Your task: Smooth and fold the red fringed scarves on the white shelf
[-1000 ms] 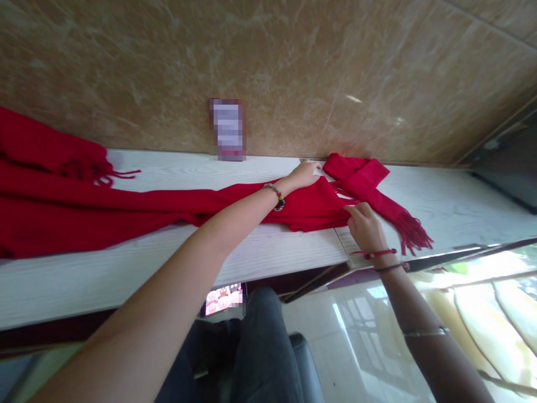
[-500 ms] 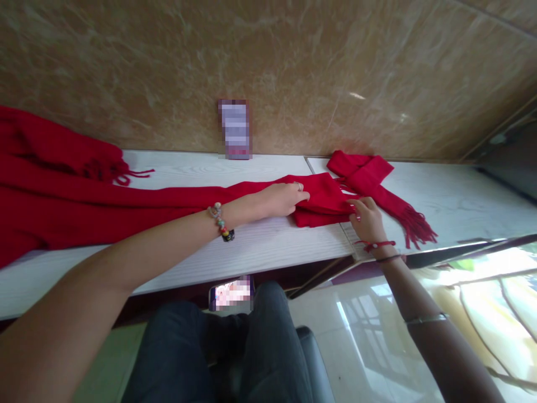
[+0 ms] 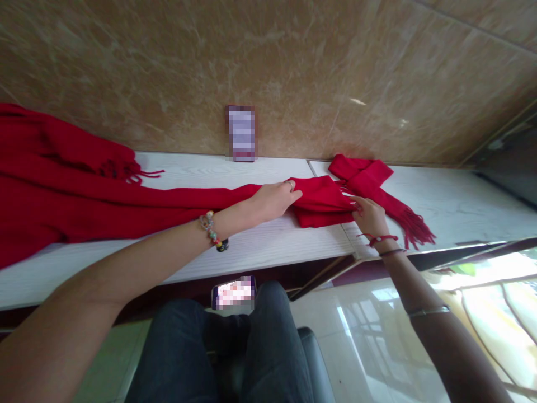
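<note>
A long red scarf (image 3: 126, 198) lies stretched across the white wooden shelf (image 3: 268, 246); its right end is folded into a short pad (image 3: 323, 198). My left hand (image 3: 274, 200) rests on the scarf just left of that fold, fingers curled over the cloth. My right hand (image 3: 369, 215) pinches the fold's right edge, beside the tassels. A second red scarf (image 3: 369, 179) with a fringed end lies folded just behind and to the right of my right hand.
More red cloth (image 3: 62, 154) is piled at the far left of the shelf. A small blurred card (image 3: 242, 133) leans on the brown marble wall. A phone (image 3: 235, 292) rests on my lap, above a glossy tiled floor (image 3: 369, 336).
My left hand drew back from the wall side onto the scarf near the fold and now sits slightly farther left. The fold lies flatter. My right hand stayed at the fold's right edge.
</note>
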A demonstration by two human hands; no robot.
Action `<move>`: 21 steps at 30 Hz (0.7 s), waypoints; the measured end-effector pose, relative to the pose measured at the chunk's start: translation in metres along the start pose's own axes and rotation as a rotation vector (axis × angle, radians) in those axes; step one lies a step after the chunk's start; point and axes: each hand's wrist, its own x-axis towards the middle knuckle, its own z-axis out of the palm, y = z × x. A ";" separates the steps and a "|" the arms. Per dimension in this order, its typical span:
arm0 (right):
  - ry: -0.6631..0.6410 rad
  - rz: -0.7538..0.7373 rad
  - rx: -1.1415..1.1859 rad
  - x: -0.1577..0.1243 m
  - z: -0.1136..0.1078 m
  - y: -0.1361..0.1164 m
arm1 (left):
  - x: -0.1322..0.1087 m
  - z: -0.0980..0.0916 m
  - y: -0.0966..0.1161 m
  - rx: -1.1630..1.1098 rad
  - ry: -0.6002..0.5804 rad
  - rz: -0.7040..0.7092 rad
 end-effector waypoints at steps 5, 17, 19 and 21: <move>0.056 -0.080 -0.071 -0.005 -0.001 -0.003 | -0.010 0.010 0.011 -0.046 -0.033 -0.015; 0.277 -0.145 -0.079 0.020 -0.030 -0.007 | -0.012 -0.010 0.010 -0.072 -0.017 -0.081; 0.212 -0.181 -0.130 0.018 -0.029 0.001 | -0.019 -0.001 0.017 -0.084 -0.050 -0.027; 0.053 -0.234 -0.178 0.010 -0.021 0.010 | -0.023 0.014 0.027 -0.108 -0.130 0.052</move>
